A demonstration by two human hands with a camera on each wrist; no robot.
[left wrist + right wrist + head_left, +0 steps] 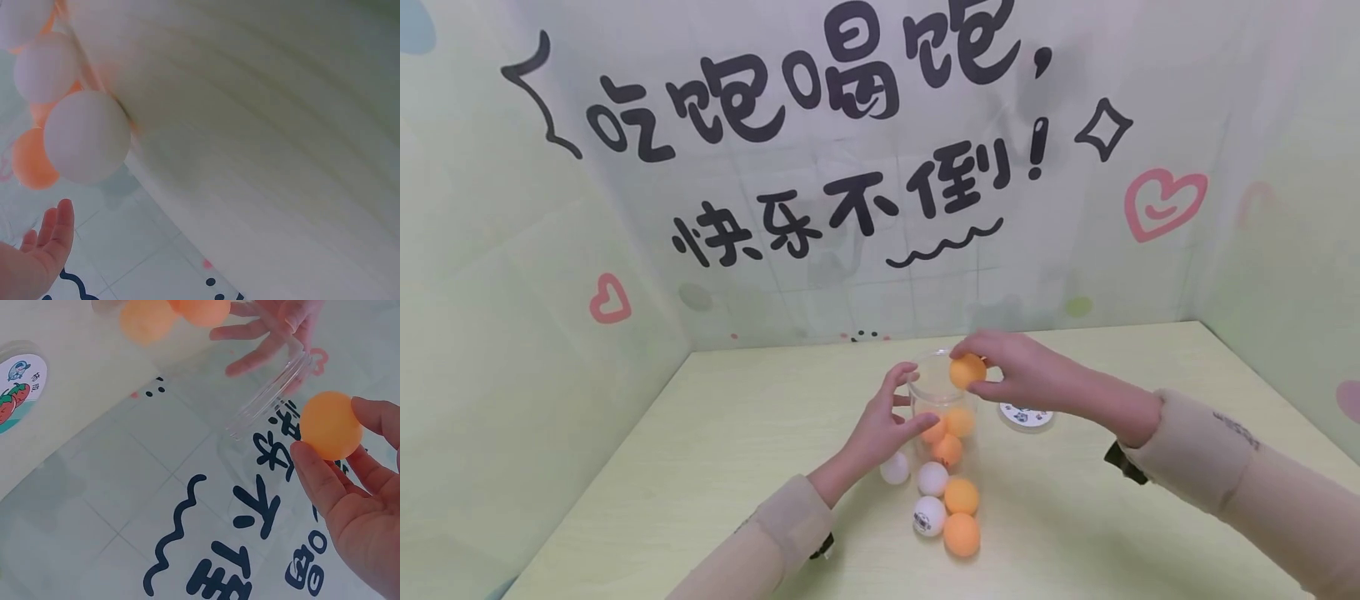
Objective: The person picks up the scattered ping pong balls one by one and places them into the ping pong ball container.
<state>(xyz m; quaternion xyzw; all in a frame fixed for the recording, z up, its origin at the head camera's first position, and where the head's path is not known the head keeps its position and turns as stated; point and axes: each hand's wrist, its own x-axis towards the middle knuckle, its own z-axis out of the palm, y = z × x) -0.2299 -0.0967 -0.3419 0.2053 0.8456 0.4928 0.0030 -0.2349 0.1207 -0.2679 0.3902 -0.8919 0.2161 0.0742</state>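
Orange ball [331, 425], smooth and round, sits pinched in right-hand fingers [317, 474], the left fingers [62, 230] extended.

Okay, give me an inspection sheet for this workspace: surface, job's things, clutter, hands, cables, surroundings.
Surface: pale table, wood-look.
Job's things: clear jar with orange balls inside; white balls and loose orange balls outside.
Clutter: printed disc, right of the jar.
Hands: left hand at the jar, fingers spread; right hand pinching the held ball, orange, by the jar's mouth.
Cables: nothing seen.
Surroundings: backdrop with dark lettering and pink hearts.
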